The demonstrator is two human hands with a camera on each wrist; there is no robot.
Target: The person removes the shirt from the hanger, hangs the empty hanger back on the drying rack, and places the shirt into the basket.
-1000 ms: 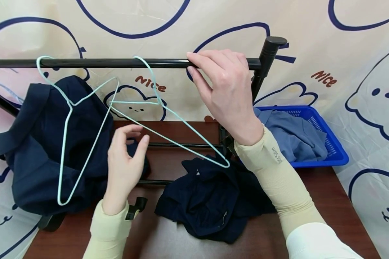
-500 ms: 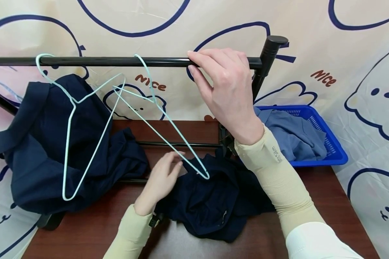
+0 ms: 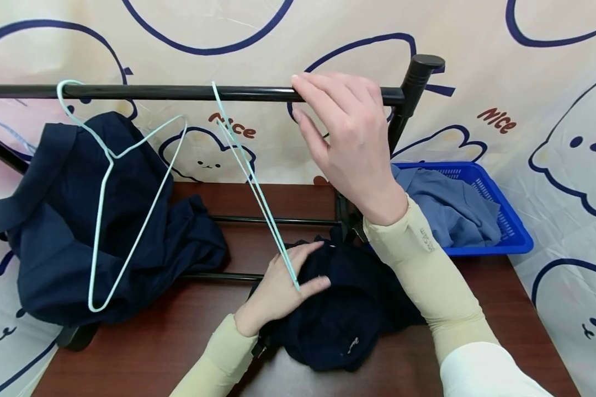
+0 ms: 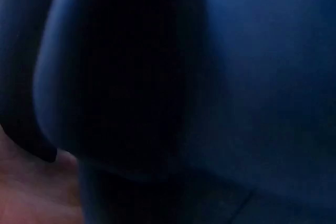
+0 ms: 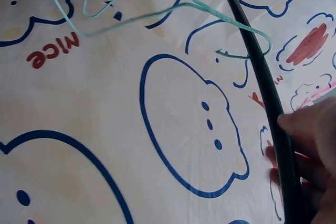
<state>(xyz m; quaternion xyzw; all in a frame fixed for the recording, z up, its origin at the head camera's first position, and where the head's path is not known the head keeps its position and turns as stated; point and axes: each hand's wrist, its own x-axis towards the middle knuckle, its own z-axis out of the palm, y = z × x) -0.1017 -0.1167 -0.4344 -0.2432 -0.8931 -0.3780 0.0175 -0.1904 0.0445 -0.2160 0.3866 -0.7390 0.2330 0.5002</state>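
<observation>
My left hand (image 3: 283,289) rests on a crumpled navy garment (image 3: 357,309) with small white embroidery, thumb held apart from the extended fingers. Dark blue cloth (image 4: 273,77) fills most of the left wrist view, blurred. A mint wire hanger (image 3: 258,190) hangs nearly edge-on from the black rail (image 3: 179,92), its lower end crossing in front of my left hand. Up at the rail's right end, my right hand (image 3: 350,138) curls its fingers over the bar. In the right wrist view its fingers and thumb (image 5: 296,124) lie on opposite sides of the rail.
A second mint hanger (image 3: 99,220) hangs at left before another navy garment (image 3: 54,231). The rack's upright post (image 3: 402,121) stands right of my right hand. Behind it, a blue basket (image 3: 519,237) holds blue-grey cloth (image 3: 457,209). A brown tabletop (image 3: 169,353) lies beneath.
My left hand has moved right from beside the left garment onto the crumpled navy one, which has shifted shape. The right-hand hanger has swung round to nearly edge-on. My right hand stays at the rail.
</observation>
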